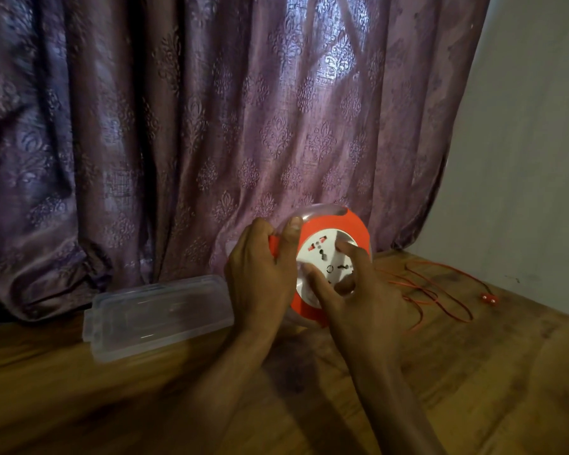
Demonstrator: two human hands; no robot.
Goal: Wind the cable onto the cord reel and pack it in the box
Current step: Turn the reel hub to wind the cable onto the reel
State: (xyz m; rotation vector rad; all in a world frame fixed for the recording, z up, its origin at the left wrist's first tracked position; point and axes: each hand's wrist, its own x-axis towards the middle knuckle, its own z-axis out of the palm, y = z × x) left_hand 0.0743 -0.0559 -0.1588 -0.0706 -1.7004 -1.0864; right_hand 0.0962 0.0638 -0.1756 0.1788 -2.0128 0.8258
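Cord reel [334, 231]: round, glossy orange plastic with a white socket face and clear rim, held tilted above wooden table [473, 372]. Left hand [260, 270] curled round reel's left rim, thumb over the clear edge. Right hand [365, 300] spread on the white face, fingertips pressing, fingers bent, gripping nothing. Thin red cable [440, 290] in loose loops right of reel, plug [487, 297] at far end. Clear rectangular plastic box [158, 315] just left of reel. Embossed purple curtain [178, 126] behind reel.

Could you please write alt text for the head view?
A left hand grips a red cord reel while the right hand presses its white centre; loose red cable lies on the wooden table, a clear plastic box alongside.
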